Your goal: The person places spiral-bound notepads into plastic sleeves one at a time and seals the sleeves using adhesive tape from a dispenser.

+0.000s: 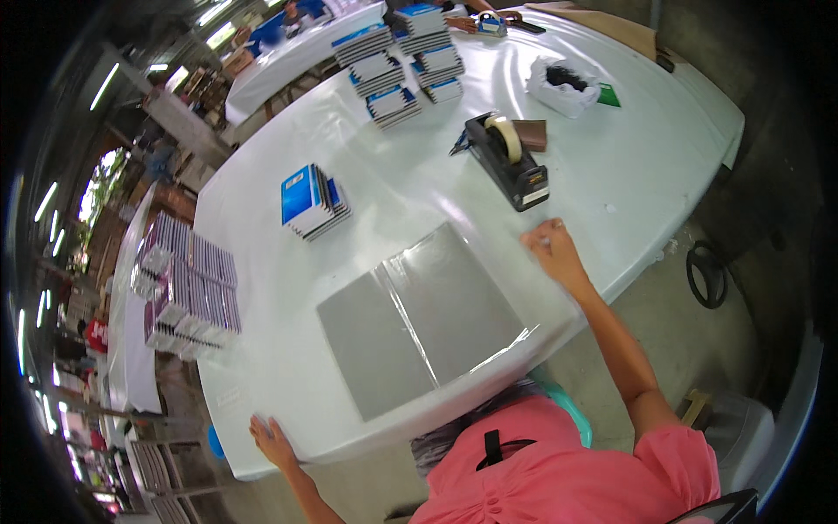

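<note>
An opened grey cover (463, 293) lies flat on the white-covered table in front of me, a shiny clear strip running down its middle and along its near right edge. My left hand (275, 443) rests at the table's near left edge with its fingers apart and nothing in it. Off the cover's far right corner, my right hand (552, 249) is on the table with its fingers curled closed. Whether it holds something small is hidden. Just beyond that hand stands a black tape dispenser (513, 166) with a roll of tape (504, 138) in it.
Blue-and-white books (312, 203) are stacked left of centre, with taller stacks (365, 65) farther back. Bundled purple books (188, 279) stand at the left. A brown wallet-like item (531, 134) and a white bag (563, 92) lie beyond the dispenser. Another person's hand (463, 24) is at the far edge.
</note>
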`<state>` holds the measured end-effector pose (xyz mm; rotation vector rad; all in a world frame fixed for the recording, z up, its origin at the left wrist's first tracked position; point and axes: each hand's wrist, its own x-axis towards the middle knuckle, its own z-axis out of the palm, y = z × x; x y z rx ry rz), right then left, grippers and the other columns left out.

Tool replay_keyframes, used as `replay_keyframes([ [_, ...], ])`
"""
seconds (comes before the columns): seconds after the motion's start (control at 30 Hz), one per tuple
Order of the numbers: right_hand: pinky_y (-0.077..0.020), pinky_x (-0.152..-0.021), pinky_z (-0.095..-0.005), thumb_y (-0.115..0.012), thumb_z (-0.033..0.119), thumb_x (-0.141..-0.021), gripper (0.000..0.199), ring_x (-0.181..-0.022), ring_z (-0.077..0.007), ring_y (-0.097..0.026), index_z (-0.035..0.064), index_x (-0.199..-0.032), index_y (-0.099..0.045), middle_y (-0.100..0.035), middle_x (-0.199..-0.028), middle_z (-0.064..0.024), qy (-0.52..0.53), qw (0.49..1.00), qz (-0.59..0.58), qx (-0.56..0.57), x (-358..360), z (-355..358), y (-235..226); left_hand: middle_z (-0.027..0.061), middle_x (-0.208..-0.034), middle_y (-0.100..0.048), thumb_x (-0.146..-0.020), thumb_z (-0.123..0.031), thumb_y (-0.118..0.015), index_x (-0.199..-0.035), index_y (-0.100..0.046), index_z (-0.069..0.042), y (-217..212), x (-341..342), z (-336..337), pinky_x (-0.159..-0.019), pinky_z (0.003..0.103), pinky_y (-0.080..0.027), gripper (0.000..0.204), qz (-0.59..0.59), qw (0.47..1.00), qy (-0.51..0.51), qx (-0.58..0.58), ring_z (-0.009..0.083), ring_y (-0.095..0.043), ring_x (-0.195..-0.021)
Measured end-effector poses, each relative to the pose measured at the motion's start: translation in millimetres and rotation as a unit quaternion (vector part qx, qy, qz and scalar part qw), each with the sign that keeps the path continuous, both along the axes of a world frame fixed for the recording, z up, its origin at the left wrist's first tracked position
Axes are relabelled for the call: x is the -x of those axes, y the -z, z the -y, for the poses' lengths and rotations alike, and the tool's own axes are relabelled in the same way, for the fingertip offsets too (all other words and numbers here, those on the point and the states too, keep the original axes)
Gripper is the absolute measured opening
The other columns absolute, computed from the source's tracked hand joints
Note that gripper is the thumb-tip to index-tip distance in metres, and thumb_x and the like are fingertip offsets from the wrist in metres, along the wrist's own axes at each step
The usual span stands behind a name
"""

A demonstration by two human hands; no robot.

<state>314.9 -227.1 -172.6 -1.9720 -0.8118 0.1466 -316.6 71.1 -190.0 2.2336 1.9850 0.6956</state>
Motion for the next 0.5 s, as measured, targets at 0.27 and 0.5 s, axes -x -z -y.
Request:
replay_keyframes([
  [0.27, -0.0373, -0.083, -0.0432, -0.079, 0.027, -0.074, 0.033, -0.11, -0.0314, -0.046, 0.0025, -0.079, -0.058, -0.049, -0.115, -0.0146, 0.028, 0.991, 0.1, 0.088, 89, -47, -12, 0.0134, -0.151, -0.038, -0.098, -0.033, -0.051, -0.143, -0.042, -0.007, -4, -7, 1, -0.115, 0.043, -0.022, 0.053, -0.024, 1.0, -0.012, 0.014, 0.0332, -0.028, -0.142],
  [0.5, -0.0357, -0.083, -0.0421, -0.075, 0.017, -0.077, 0.024, -0.105, -0.0303, -0.047, 0.003, -0.084, -0.057, -0.048, -0.115, -0.0122, -0.012, 0.994, 0.047, 0.101, 101, -63, -21, 0.0127, -0.15, -0.039, -0.098, -0.033, -0.051, -0.143, -0.042, -0.007, -7, 0, 6, -0.115, 0.043, -0.022, 0.053, -0.029, 0.999, -0.014, 0.001, 0.0339, -0.028, -0.142],
])
